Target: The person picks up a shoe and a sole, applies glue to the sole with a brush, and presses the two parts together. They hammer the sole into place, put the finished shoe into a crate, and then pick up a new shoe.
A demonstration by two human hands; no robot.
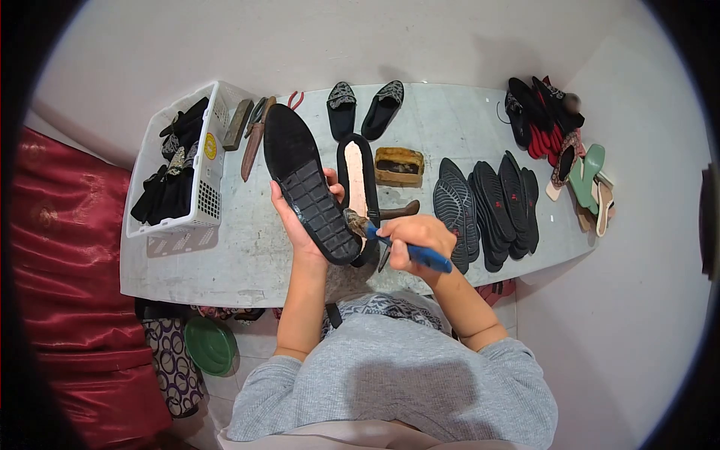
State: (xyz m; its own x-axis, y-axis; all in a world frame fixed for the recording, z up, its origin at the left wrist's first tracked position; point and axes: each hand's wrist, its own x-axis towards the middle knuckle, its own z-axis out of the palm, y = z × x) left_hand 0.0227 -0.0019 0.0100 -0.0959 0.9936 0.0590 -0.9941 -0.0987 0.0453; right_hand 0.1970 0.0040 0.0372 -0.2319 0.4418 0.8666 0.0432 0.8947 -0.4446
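Note:
My left hand (298, 225) is wrapped round a black shoe (291, 146), tilted with its underside facing me; a ridged tread covers the heel half. In my right hand (424, 238) is a brush (420, 256) with a blue handle. Its stained bristles are close by the heel end of that shoe. Behind them a second shoe bottom (355, 169) lies on the table, pale in the middle with a black border. A wooden-handled tool (403, 211) lies just beyond my right hand, partly covered.
A yellowish open box (399, 166) with dark residue stands mid-table. Stacks of black soles (495, 210) lie to the right. Patterned black shoes (341, 109) rest at the back. A white basket (206, 187) of shoes stands left, and green sandals (589, 169) lie far right.

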